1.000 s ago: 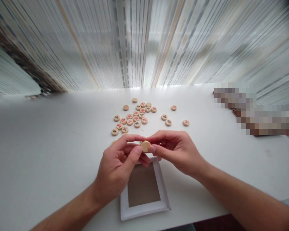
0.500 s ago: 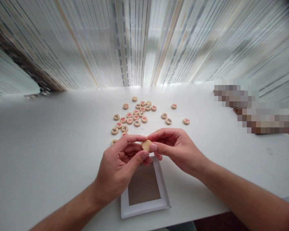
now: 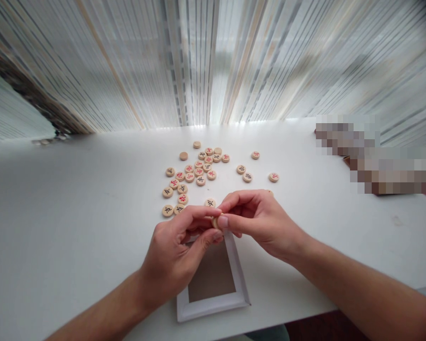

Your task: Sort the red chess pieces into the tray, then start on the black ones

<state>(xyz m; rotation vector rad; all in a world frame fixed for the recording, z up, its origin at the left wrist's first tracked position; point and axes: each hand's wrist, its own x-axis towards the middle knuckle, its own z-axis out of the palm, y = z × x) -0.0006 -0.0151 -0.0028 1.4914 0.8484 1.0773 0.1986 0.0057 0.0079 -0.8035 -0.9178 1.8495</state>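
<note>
Between my two hands is a round wooden xiangqi piece (image 3: pixel 216 223), partly covered by fingers and turned nearly edge-on. My left hand (image 3: pixel 182 246) is closed on it from the left with fingertips and thumb. From the right, my right hand (image 3: pixel 257 218) pinches the same piece between thumb and forefinger. Below the hands lies a white-framed tray or box lid (image 3: pixel 216 307) with a brown inner face, its far part hidden by my left hand. Just beyond my fingers, a black-marked piece (image 3: pixel 210 202) rests on the table.
Several xiangqi pieces with red or black characters (image 3: pixel 199 171) are scattered past my hands on the white table (image 3: pixel 74 213). A few pieces lie farther right, such as a red-marked one (image 3: pixel 273 177). Blurred-out items (image 3: pixel 386 170) sit at the far right. A striped curtain (image 3: pixel 199 61) hangs behind.
The held piece has turned from showing its blank face to nearly edge-on, and sits slightly lower. Both hands have dipped a little, uncovering more pieces behind them.
</note>
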